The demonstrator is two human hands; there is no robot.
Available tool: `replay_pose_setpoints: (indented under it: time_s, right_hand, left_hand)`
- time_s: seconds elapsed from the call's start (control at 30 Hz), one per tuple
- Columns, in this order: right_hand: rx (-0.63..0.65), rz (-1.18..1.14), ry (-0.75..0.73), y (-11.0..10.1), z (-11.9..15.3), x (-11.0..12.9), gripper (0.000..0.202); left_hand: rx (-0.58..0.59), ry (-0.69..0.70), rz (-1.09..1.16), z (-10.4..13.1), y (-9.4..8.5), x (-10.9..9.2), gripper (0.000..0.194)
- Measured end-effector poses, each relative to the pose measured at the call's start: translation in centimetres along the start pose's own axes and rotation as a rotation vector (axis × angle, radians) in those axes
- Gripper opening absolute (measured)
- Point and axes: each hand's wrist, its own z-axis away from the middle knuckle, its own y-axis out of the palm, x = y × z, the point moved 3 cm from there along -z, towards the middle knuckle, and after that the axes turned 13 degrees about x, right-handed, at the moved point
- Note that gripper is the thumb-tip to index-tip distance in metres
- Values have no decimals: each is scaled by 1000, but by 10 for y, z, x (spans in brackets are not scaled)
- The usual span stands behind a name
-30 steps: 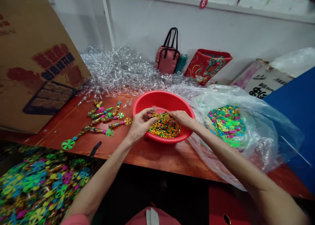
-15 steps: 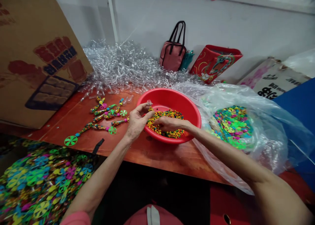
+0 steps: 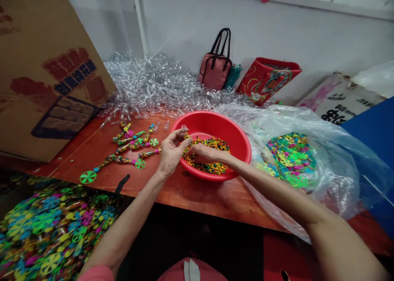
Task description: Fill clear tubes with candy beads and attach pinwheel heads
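My left hand [image 3: 172, 150] is closed around a small clear plastic tube [image 3: 184, 128], held at the left rim of a red basin [image 3: 212, 119]. A few coloured balls show inside the tube. My right hand [image 3: 205, 154] is inside the basin, low over a heap of small yellow, orange and green balls [image 3: 220, 166]. Its fingers are bent together close to my left hand's fingertips; what they hold, if anything, is hidden.
Filled tubes with fan-shaped tops [image 3: 123, 149] lie on the red table left. Clear tubes [image 3: 154, 78] are heaped behind. A plastic bag of coloured fan parts [image 3: 291, 158] sits right. A carton [image 3: 46, 67] stands left; many finished pieces [image 3: 55, 227] fill the lower left.
My right hand has shifted slightly left through the balls, closer to the tube. My left hand has stayed nearly in place, still gripping the tube.
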Motion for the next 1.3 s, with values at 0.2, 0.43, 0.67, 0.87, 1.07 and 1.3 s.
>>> replay_pose_setpoints:
  time_s: [0.2,0.43,0.67,0.87,1.07,1.3]
  right_hand:
    - [8,166,239,4,28,-14,21]
    - [73,24,102,11,10,6,18]
    - [-127,-761,-268,-16,44,-10,25]
    - [-102,-490,-16,-15,78,-31,24]
    - [121,28,399,11,62,-40,21]
    - [72,-252,40,8,26,-6,8]
  left_hand:
    - [36,-32,40,0,1,-1,38]
    - [14,-25,52,1,1,-3,40]
    - [-18,-17,70,0,-3,-1,40]
    - [-13,-11,116,-1,-3,2,40]
    - [9,-5,61,0,-2,3,44]
    - [25,-38,84,-1,-1,-6,31]
